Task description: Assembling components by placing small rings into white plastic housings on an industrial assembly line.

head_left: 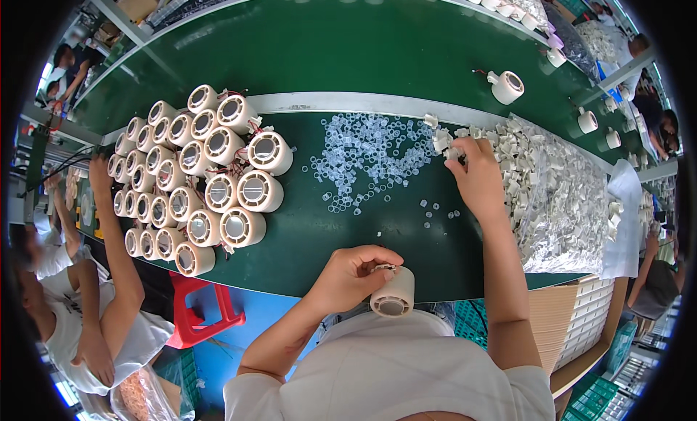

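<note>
My left hand (356, 276) is closed on a cream cylindrical housing (394, 294) at the table's near edge, with its round, shiny grey face tilted toward me. The thumb and fingers pinch at its upper rim, where a small part shows between them. My right hand (477, 175) has its thumb and fingertips drawn together around a small white plastic piece (454, 154). It is at the left edge of a large heap of similar white pieces (555, 196). Small translucent rings (370, 148) lie spread just left of that hand.
Rows of similar cream housings (218, 192) with red wires stand on the green table at left. Behind a metal rail runs a green belt (348, 47) carrying a few housings (507, 87). A co-worker's arm (116, 232) reaches to the rows; a red stool (203, 312) stands below.
</note>
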Available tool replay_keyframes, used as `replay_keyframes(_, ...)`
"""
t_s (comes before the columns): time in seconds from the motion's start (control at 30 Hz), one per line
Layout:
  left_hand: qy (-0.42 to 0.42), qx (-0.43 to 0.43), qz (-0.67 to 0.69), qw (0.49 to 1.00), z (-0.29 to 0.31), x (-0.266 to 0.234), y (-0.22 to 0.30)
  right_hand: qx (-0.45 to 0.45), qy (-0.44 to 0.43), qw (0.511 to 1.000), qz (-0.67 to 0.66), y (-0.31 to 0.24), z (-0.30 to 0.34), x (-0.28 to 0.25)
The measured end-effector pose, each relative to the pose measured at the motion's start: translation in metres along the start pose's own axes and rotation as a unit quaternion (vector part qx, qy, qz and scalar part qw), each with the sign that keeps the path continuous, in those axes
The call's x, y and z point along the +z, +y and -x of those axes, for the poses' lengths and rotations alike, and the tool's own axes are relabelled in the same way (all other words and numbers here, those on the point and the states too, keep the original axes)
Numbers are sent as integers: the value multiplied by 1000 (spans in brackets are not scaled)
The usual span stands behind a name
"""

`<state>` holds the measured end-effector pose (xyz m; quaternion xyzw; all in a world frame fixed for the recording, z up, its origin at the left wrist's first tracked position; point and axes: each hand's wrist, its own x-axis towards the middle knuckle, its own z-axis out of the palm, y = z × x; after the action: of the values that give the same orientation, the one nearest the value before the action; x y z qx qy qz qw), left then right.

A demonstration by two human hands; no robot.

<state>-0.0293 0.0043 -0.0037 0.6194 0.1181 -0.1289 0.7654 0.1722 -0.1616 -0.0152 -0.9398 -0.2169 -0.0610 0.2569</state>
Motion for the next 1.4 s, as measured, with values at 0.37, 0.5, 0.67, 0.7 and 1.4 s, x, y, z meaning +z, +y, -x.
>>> replay_keyframes(0.37, 45, -7, -27, 999, 0, 3, 3, 9, -102, 995, 18, 6, 10, -17)
replay_keyframes(0.5, 58, 2, -8, 998, -2, 1, -1, 26, -111, 992, -62, -15, 26, -31)
replay_keyframes(0.67, 71, -1, -32, 997, 0, -1, 5, 41, -166, 900, -401, -46, 72, -30)
replay_keyframes(0.7, 72, -3, -43, 997, -1, 0, 6, 31, -188, 844, -501, -51, 81, -27)
replay_keyframes(1.4, 50, 21, 17, 998, 4, -4, 14, -179, -162, 920, -307, -72, 95, -17)
